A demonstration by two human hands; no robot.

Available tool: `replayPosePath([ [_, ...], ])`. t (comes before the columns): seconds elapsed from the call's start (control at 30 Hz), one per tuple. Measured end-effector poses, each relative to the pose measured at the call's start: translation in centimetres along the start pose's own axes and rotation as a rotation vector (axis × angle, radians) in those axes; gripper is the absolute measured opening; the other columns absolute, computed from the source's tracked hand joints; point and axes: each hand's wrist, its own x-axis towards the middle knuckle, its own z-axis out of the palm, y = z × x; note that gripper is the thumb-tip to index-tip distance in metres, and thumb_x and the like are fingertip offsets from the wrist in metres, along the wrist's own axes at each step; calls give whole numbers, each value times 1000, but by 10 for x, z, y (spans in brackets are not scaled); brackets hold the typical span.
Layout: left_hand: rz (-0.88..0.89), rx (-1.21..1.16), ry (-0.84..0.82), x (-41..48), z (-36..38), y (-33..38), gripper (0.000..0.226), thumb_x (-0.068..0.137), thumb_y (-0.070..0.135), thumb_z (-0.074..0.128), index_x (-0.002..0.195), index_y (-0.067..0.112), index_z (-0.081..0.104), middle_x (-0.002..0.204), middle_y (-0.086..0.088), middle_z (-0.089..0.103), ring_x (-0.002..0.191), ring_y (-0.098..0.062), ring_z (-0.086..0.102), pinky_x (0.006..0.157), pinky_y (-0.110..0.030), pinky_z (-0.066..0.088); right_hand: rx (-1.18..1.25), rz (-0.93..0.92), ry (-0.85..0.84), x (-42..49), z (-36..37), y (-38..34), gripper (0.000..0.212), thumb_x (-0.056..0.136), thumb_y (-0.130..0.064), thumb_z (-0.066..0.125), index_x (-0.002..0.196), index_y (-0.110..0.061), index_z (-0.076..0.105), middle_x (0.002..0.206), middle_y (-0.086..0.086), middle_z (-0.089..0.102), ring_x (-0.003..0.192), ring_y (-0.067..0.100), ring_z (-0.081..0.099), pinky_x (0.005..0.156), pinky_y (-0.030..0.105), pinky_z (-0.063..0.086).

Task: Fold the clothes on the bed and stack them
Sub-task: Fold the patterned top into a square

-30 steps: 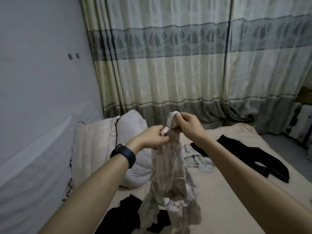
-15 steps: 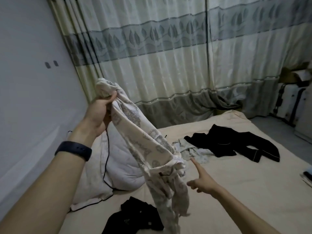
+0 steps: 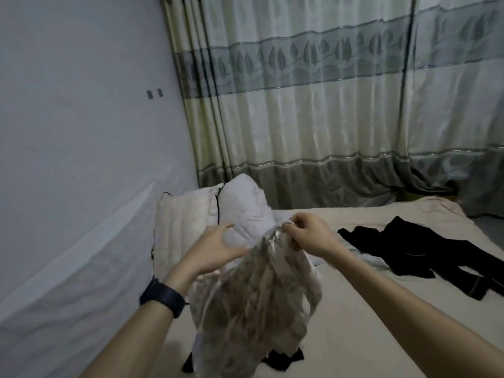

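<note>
– Your right hand [image 3: 311, 236] pinches the top edge of the pale patterned garment [image 3: 253, 309] with curled fingers. Your left hand [image 3: 215, 249] is just beside it, fingers straight and spread, and it holds nothing. Whether its fingertips touch the cloth I cannot tell, because the cloth is blurred.

– Where is the garment?

– It hangs bunched from your right hand, over the near part of the bed [image 3: 354, 309]. Its lower end is near a small black piece [image 3: 283, 358] that lies on the sheet.

– Which step is this, then?

– I judge it is an early one: you are searching for the edges of this piece. No folded stack shows on the bed, and the black clothes [image 3: 425, 249] lie spread out at your right, well apart.

– What does the next move ask?

– Your left hand should take a second corner on the same edge. Then you draw both hands apart so the cloth opens flat, and you lay it on a bare part of the sheet. Thin cloth twists easily, so check this first.
</note>
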Motion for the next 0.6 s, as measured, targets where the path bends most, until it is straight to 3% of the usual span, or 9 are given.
replayPosePath([
  [0.07, 131, -16, 9, 1, 33, 32, 71, 67, 70, 72, 131, 48, 49, 123, 23, 59, 109, -3, 59, 91, -32, 54, 40, -67, -52, 2, 5, -27, 24, 93, -33, 67, 82, -12, 67, 72, 5, 74, 73, 20, 72, 72, 40, 56],
  [0.1, 164, 26, 62, 7, 42, 42, 55, 74, 60, 70, 124, 46, 52, 113, 17, 66, 99, -8, 63, 83, -35, 57, 49, -92, -71, 3, 5, -35, 21, 92, -33, 69, 82, -14, 69, 77, 5, 75, 79, 22, 72, 74, 40, 56],
  [0.17, 190, 152, 215, 18, 44, 56, 27, 89, 35, 62, 116, 31, 60, 102, 0, 70, 92, -23, 65, 76, -42, 56, 136, -114, -110, 1, -4, -39, 12, 93, -31, 71, 89, -20, 74, 87, 0, 77, 87, 17, 71, 79, 35, 55],
  [0.23, 222, 79, 286, 27, 35, 53, 12, 92, 31, 66, 98, 21, 70, 90, -2, 72, 87, -22, 65, 75, -38, 53, 319, -92, -96, -9, -19, -25, 9, 95, -29, 70, 102, -28, 75, 97, -8, 77, 86, 7, 69, 69, 20, 53],
  [0.33, 202, -373, 230, 34, 21, 48, 15, 92, 22, 73, 88, 8, 73, 78, 3, 72, 74, -6, 65, 70, -28, 48, 433, 58, 94, -35, -29, 21, 18, 95, -28, 71, 112, -30, 69, 110, -3, 75, 71, 6, 68, 52, 15, 45],
  [0.43, 166, -726, 159, 38, 10, 60, 9, 94, 8, 68, 87, 6, 72, 76, 1, 71, 73, -10, 66, 69, -23, 52, 345, 189, -50, -64, -16, 63, 41, 88, -35, 76, 125, -40, 58, 125, -10, 62, 64, 10, 70, 46, 24, 45],
  [0.53, 150, -830, 130, 42, -1, 81, 11, 94, 4, 67, 99, -6, 69, 82, -8, 70, 74, -17, 66, 64, -23, 55, 310, 155, -147, -74, 0, 67, 58, 76, -49, 84, 125, -53, 54, 123, -23, 56, 83, 3, 71, 54, 25, 52],
  [0.6, 157, -862, 124, 43, -5, 95, 21, 95, 3, 66, 109, -12, 65, 93, -15, 67, 83, -23, 66, 76, -32, 55, 131, 90, 45, -73, 11, 62, 63, 69, -58, 82, 122, -45, 50, 117, -24, 54, 95, -1, 61, 72, 25, 49],
])
